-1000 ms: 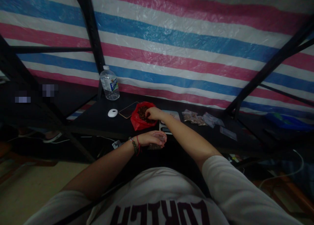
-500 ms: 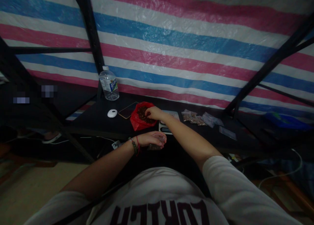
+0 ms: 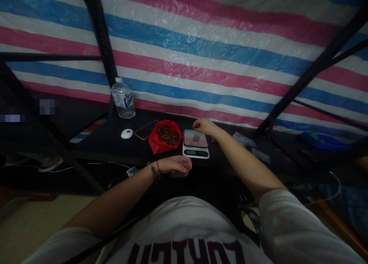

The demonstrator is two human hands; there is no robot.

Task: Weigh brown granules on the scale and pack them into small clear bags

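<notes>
My right hand [image 3: 204, 126] hovers over the back edge of the white kitchen scale [image 3: 186, 140], fingers pinched together; what is between them I cannot make out. A small pale brown heap [image 3: 196, 137] lies on the scale's pan. Left of the scale sits an open red plastic bag [image 3: 156, 145], filled with brown dried bits [image 3: 168, 135]. In front of the table edge, my left hand [image 3: 174, 165] is closed round a clear plastic container [image 3: 185, 163]. Whether that is a bag or a cup I cannot tell; something dark shows at its bottom.
A phone [image 3: 145, 131], a white oval mouse-like object [image 3: 127, 133] and a clear bottle [image 3: 123, 99] stand to the left on the black table. Flat clear zip bags [image 3: 244, 139] lie to the right. Black metal posts [image 3: 105, 45] and a striped plastic sheet [image 3: 195, 64] rise behind.
My right hand has left the red bag and moved right, over the back of the scale. The scale's pan and the bag's contents are now uncovered. My left hand keeps its hold.
</notes>
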